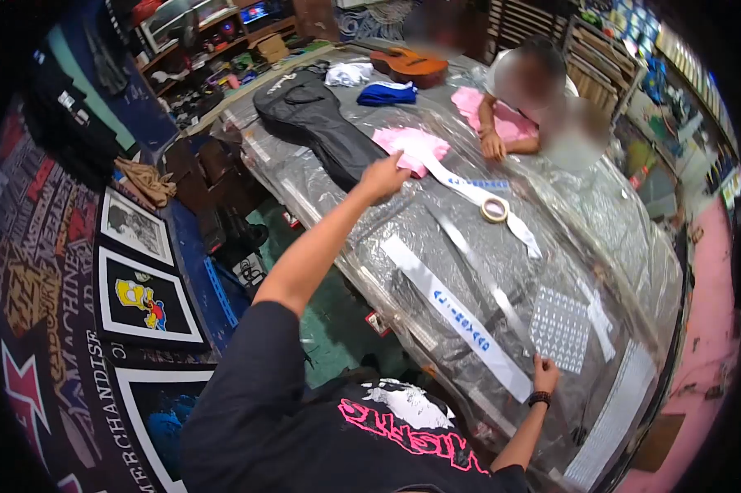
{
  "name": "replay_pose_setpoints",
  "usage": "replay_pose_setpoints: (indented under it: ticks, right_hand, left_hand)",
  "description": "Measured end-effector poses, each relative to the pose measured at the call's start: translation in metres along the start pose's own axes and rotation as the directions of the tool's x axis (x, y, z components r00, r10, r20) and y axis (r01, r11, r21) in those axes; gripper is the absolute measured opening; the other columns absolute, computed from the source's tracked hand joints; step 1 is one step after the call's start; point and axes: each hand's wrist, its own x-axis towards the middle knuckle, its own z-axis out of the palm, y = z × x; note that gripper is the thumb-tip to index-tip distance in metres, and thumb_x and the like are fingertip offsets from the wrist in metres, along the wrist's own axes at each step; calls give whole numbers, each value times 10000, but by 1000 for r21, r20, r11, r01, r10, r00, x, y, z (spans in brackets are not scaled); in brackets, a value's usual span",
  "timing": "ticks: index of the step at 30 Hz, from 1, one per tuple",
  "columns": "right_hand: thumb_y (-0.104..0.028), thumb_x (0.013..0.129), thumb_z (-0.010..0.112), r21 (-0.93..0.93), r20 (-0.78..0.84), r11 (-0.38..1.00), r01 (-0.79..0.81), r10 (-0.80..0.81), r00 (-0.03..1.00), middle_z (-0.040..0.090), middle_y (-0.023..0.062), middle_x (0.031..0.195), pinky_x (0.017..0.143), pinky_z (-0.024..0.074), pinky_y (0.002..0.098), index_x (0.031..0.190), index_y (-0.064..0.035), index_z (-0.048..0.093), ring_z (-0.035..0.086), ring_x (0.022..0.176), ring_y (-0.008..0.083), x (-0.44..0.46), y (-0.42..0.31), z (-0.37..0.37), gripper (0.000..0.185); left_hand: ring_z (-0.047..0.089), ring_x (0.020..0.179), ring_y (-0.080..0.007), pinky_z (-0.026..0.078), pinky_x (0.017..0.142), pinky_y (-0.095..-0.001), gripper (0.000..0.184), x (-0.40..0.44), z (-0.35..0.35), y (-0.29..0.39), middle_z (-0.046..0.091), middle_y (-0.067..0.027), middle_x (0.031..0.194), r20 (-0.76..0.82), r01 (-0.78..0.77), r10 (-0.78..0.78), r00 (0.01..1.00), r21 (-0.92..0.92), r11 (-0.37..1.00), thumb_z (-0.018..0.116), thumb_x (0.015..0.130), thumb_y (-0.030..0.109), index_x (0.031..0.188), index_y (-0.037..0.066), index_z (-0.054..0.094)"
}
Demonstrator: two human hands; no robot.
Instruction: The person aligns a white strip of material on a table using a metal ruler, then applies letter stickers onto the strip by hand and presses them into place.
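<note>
My left hand (384, 178) reaches far across the plastic-covered table, its fingers closed at the near edge of a folded pink cloth (395, 141). From that cloth a white strip with blue lettering (454, 182) runs toward a roll of tape (494, 209). My right hand (544, 378) is low on the right, fingers bent together by the corner of a sheet of small printed shapes (559, 324). Beside it lies the lower end of a second white strip with blue letters (457, 319). What its fingertips hold is too small to make out. A metal ruler (477, 267) lies between the strips.
A black guitar bag (317, 123), an orange guitar (409, 64) and a blue folded cloth (387, 94) lie at the far side. Across the table another person's arms (492, 140) rest by more pink cloth (514, 123). Framed pictures (148, 296) stand at the left.
</note>
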Motion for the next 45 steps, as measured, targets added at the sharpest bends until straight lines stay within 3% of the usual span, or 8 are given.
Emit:
replay_pose_setpoints:
  ticks: [2, 4, 6, 11, 17, 25, 32, 45]
  right_hand:
    - [-453, 907, 711, -47, 20, 999, 15, -15, 1000, 702, 174, 802, 725, 497, 421, 857, 21, 711, 645, 740, 290, 9, 8, 9, 477]
    - [-378, 931, 726, -79, -22, 996, 37, -39, 999, 652, 99, 706, 653, 476, 361, 842, 20, 689, 564, 675, 158, 16, 21, 19, 409]
    - [-350, 932, 714, -193, -100, 973, 124, -145, 984, 688, 155, 795, 699, 503, 414, 866, 4, 696, 649, 728, 284, 9, 15, 22, 360]
    - [-235, 924, 708, -234, -181, 965, 122, -166, 969, 708, 152, 888, 745, 519, 446, 910, -19, 700, 678, 808, 314, -1, 1, 20, 217]
    - [-183, 932, 687, -267, -371, 954, 137, -233, 899, 705, 144, 914, 777, 514, 428, 977, -20, 697, 669, 838, 316, 6, -55, 40, 170]
    - [-196, 973, 688, 62, -261, 951, 303, -278, 925, 716, 97, 905, 760, 526, 327, 1016, -1, 701, 651, 814, 160, 27, -277, 200, 200]
    - [-222, 954, 699, 213, -99, 862, 460, -450, 888, 725, 113, 872, 754, 531, 334, 1012, -24, 711, 669, 777, 187, 47, -487, 330, 206]
    - [-367, 866, 722, -206, 178, 768, 607, -580, 795, 677, 185, 1161, 893, 528, 445, 1000, -50, 747, 685, 1047, 315, 252, -811, 534, 345]
  left_hand:
    - [717, 671, -277, 571, 662, -399, 736, 64, -25, -5, 740, -149, 792, -16, -16, 18, 1000, 158, 987, 656, 910, 414, 1530, 90, 427]
    - [724, 723, -277, 573, 693, -399, 731, 64, -47, 22, 747, -157, 844, 61, -15, 10, 998, 77, 997, 650, 919, 434, 1530, 98, 432]
    - [730, 879, -264, 573, 758, -383, 689, 70, -23, 11, 750, -178, 1010, 21, -288, 287, 958, 45, 957, 634, 949, 463, 1518, 114, 461]
    - [636, 768, -117, 528, 633, -306, 614, -64, 8, -24, 710, -73, 917, 660, 85, 280, 697, -464, 882, 547, 1040, 469, 1531, 112, 458]
    - [603, 662, -111, 492, 596, -283, 553, -195, 18, -188, 625, -31, 733, 819, 429, 90, 567, -387, 816, 494, 1048, 553, 1120, 35, 675]
    - [562, 662, -126, 459, 622, -314, 549, -257, -46, -370, 614, -28, 736, 846, 515, -153, 511, -159, 842, 542, 1023, 553, 1154, 40, 687]
    - [545, 662, -129, 450, 619, -314, 537, -209, -144, -446, 600, -35, 729, 711, 524, -212, 670, -250, 814, 530, 1036, 523, 1127, 14, 676]
    - [608, 723, -107, 499, 682, -265, 329, -116, -189, -518, 654, -19, 839, 373, 624, -501, 781, -420, 659, 602, 1040, 270, 1210, -4, 670]
